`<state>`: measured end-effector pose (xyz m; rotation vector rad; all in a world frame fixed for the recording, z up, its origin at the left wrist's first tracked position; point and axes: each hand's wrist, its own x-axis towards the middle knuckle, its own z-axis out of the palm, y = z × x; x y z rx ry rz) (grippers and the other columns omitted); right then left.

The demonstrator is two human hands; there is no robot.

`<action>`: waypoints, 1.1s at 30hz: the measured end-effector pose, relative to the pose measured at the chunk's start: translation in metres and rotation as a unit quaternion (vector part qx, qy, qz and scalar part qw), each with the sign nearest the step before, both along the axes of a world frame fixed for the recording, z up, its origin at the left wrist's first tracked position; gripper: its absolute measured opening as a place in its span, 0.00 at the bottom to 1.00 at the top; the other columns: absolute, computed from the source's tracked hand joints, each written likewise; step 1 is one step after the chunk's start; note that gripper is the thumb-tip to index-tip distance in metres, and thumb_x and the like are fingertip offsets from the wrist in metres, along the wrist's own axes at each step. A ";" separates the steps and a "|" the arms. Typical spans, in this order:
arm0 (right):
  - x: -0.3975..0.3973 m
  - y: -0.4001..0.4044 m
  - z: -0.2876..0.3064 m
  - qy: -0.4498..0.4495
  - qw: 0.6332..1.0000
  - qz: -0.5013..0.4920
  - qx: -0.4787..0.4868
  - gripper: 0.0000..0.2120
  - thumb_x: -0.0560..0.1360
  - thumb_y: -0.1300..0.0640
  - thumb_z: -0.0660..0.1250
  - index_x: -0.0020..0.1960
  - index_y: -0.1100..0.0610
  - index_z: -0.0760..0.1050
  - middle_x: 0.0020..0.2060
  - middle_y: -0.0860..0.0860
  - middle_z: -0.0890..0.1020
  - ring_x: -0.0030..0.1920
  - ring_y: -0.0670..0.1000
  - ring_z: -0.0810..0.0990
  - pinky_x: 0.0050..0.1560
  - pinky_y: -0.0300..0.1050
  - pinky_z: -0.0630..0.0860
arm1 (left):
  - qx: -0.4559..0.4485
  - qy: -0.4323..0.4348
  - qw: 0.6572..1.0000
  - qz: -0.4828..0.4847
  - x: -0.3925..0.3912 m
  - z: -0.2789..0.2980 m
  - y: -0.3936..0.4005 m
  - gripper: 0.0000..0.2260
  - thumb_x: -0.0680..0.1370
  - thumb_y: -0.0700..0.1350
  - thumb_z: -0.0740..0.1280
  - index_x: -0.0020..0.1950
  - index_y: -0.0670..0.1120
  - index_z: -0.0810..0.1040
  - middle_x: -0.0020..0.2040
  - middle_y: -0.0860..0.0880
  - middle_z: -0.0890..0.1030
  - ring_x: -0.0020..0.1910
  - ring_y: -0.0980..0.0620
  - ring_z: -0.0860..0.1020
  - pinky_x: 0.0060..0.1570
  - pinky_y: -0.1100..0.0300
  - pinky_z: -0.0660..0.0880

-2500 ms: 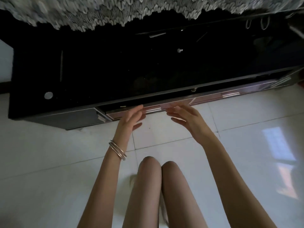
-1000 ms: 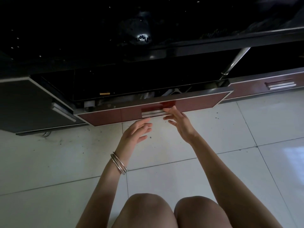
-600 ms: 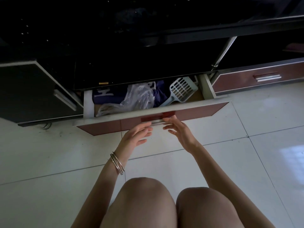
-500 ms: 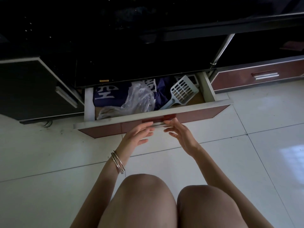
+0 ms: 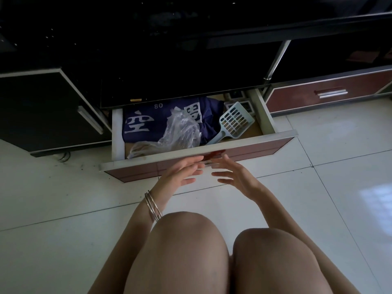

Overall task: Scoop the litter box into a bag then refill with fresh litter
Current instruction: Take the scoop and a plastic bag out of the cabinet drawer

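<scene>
**Open drawer shows scoop, clear bag and a printed navy sack**

A low black cabinet (image 5: 191, 66) stands on a pale tiled floor (image 5: 63, 198), and its middle drawer (image 5: 265, 115) is pulled out toward the person's bare knees. The drawer front is reddish-brown with a pale top edge.

Inside, at the drawer's right end, lies a light blue slotted litter scoop (image 5: 234, 122), its head toward the back right corner and its handle slanting down to the front wall. Just left of it, across the drawer's middle, sits a crumpled clear plastic bag (image 5: 180, 132), which runs down to the front left corner. Under and behind the bag is a navy blue sack (image 5: 146, 122) that fills the left and middle of the drawer. It carries large white Chinese characters, one reading "空" near the left wall, and the small number "80" near the back edge; the second character is half hidden by folds and I cannot read it surely.

Both hands hover just before the middle of the drawer front. The left hand (image 5: 180, 175), with thin metal bangles (image 5: 153, 205) on its wrist, has loose, straight fingers and holds nothing. The right hand (image 5: 235, 177) is likewise spread and empty.

To the right, a second reddish drawer (image 5: 360, 85) is closed, with a silver bar handle (image 5: 333, 94).
</scene>
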<state>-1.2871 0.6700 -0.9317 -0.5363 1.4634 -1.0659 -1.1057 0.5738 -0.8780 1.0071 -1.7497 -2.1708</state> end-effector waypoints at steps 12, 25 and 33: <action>-0.026 -0.008 0.078 0.054 0.985 0.006 -0.162 0.17 0.76 0.54 0.64 0.63 0.60 0.73 0.56 0.58 0.81 0.57 0.55 0.80 0.60 0.48 0.75 | -0.101 0.045 0.989 -0.095 -0.032 0.059 -0.032 0.15 0.75 0.50 0.61 0.61 0.53 0.76 0.58 0.54 0.80 0.60 0.55 0.76 0.62 0.54 0.72; -0.066 -0.069 0.085 0.183 0.971 0.027 -0.148 0.13 0.73 0.68 0.66 0.57 0.61 0.77 0.51 0.55 0.82 0.52 0.46 0.81 0.51 0.33 0.75 | -0.096 0.030 0.995 -0.019 -0.057 0.049 -0.080 0.12 0.78 0.43 0.60 0.60 0.51 0.76 0.57 0.51 0.80 0.57 0.54 0.78 0.62 0.51 0.73; -0.078 -0.115 0.044 0.338 0.928 0.152 -0.049 0.14 0.71 0.69 0.69 0.55 0.61 0.79 0.52 0.57 0.82 0.49 0.48 0.79 0.56 0.41 0.76 | -0.083 0.000 0.996 -0.021 -0.058 0.029 -0.088 0.11 0.78 0.44 0.60 0.58 0.54 0.76 0.57 0.53 0.80 0.57 0.56 0.78 0.61 0.56 0.73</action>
